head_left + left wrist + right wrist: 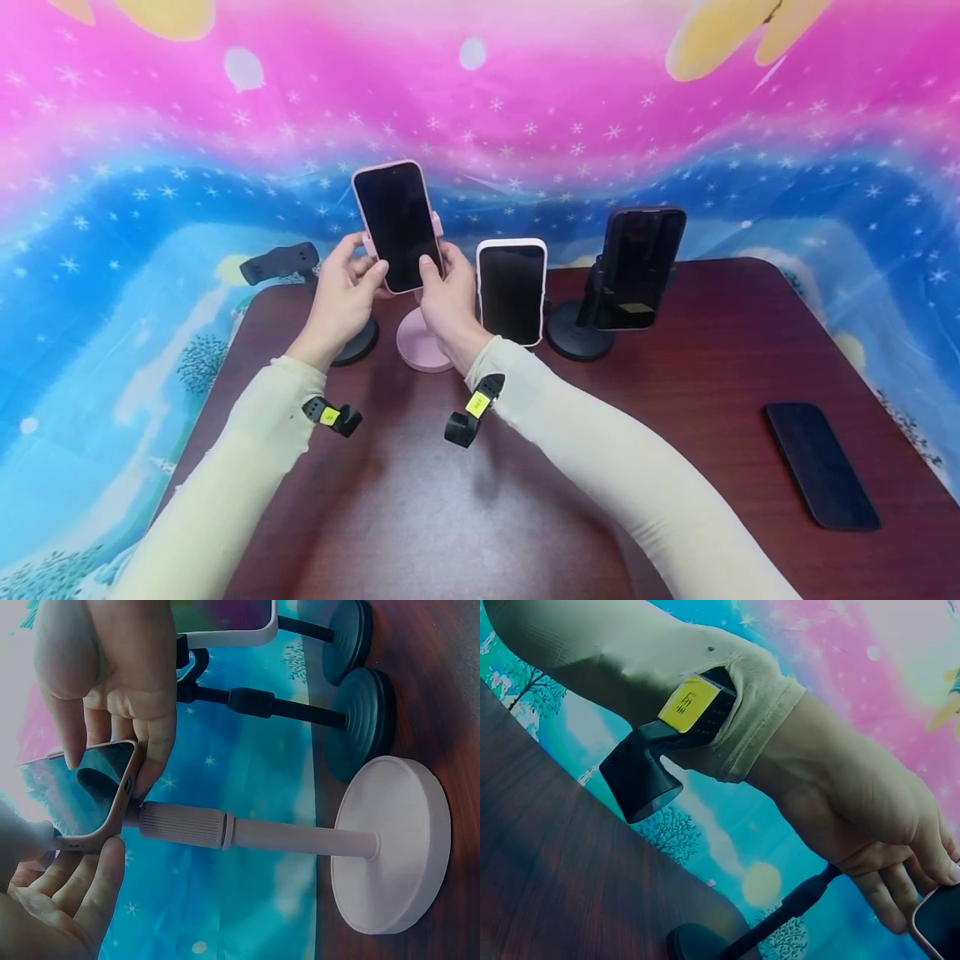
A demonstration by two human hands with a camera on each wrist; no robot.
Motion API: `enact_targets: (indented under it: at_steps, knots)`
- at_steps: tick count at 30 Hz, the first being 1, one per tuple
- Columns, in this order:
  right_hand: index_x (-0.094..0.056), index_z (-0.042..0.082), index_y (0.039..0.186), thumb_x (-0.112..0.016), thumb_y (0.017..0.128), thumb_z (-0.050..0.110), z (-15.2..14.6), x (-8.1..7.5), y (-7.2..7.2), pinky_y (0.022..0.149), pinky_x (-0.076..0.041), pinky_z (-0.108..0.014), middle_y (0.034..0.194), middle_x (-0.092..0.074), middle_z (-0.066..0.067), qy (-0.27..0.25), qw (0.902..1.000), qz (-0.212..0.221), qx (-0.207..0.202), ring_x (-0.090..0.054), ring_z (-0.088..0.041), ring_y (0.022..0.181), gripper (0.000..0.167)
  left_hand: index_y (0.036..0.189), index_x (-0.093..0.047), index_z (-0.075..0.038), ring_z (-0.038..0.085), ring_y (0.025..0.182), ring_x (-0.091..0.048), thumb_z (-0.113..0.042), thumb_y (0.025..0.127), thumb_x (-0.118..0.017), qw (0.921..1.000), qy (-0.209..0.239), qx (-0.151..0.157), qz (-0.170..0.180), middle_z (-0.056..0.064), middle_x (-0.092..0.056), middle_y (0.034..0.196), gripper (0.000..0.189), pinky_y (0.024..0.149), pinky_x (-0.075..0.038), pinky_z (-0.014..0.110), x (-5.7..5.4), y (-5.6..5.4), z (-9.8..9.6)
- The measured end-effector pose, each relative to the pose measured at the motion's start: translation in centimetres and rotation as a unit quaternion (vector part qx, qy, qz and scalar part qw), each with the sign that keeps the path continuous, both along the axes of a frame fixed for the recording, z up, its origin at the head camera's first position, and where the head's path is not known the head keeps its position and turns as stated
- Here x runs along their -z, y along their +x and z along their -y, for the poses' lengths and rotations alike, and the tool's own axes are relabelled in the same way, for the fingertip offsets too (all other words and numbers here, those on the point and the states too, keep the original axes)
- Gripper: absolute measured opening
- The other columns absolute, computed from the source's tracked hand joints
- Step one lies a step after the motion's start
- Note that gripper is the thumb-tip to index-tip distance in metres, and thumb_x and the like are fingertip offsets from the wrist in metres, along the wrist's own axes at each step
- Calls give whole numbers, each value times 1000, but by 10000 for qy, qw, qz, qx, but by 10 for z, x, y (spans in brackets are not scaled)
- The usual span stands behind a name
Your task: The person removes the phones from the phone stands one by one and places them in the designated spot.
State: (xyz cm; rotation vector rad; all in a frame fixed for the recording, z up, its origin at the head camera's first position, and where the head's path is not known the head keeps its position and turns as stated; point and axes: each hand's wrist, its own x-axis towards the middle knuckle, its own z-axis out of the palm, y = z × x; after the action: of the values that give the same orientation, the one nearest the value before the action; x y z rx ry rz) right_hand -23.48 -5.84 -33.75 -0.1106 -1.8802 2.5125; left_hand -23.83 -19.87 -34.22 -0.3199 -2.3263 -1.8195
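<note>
A phone in a pink case [405, 221] stands upright, dark screen toward me, in the clamp of a pink phone stand [300, 838]. My left hand [341, 296] grips its lower left side, thumb on the front and fingers behind. On the lower right side, my right hand [452, 296] holds it the same way, its thumb over the screen. From below, the left wrist view shows both hands around the phone's bottom end, with the stand's ribbed collar and round base [390, 847] beside them. The right wrist view catches my left hand and a corner of the phone.
Right of my hands, a white-cased phone [512, 292] and a black phone [643, 271] stand on black holders. An unloaded black phone holder [279, 262] is at the left. Another phone [821, 467] lies flat on the wooden table [720, 367], near its right edge. A patterned cloth hangs behind.
</note>
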Motion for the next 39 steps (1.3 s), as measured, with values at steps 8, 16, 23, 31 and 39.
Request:
enact_targets:
  at_steps: [8, 16, 23, 31, 39]
  knots:
    - [-57, -2, 137, -52, 104, 4, -1, 4, 1, 107, -54, -33, 134, -66, -19, 198, 9988, -387, 232, -65, -26, 124, 34, 141, -44, 2, 2, 80, -67, 1, 103, -50, 9999, -25, -86, -131, 29, -65, 125, 39, 70, -60, 17, -1, 7, 0]
    - [-60, -6, 133, -56, 101, 0, -1, -5, 13, 106, -54, -32, 132, -67, -22, 151, 9967, -764, 248, -66, -29, 123, 33, 140, -49, -2, 2, 81, -69, -3, 103, -53, 9985, -36, -184, -517, 16, -70, 116, 38, 70, -61, 18, -10, 22, 4]
    - [-60, -6, 135, -61, 100, 4, -9, -10, 27, 108, -51, -31, 134, -66, -20, 496, 9935, -1029, 20, -64, -25, 126, 37, 133, -52, -6, 3, 80, -70, -1, 101, -54, 9973, 168, -151, -698, -9, -70, 108, 32, 69, -62, 21, -19, 40, 5]
    - [-62, -4, 133, -65, 98, 6, -22, -15, 46, 103, -56, -35, 129, -69, -20, 648, 9904, -1207, -194, -68, -27, 121, 37, 136, -54, -7, 5, 81, -71, 0, 101, -55, 9958, 53, -139, -899, -8, -70, 115, 35, 69, -60, 20, -29, 63, 0]
    - [-62, -8, 132, -65, 97, 3, -33, -16, 62, 106, -54, -35, 128, -68, -23, 611, 9879, -1384, -333, -66, -28, 123, 37, 133, -54, -5, 5, 76, -68, 1, 100, -56, 9950, 48, -92, -992, -13, -72, 111, 34, 67, -59, 19, -32, 84, -5]
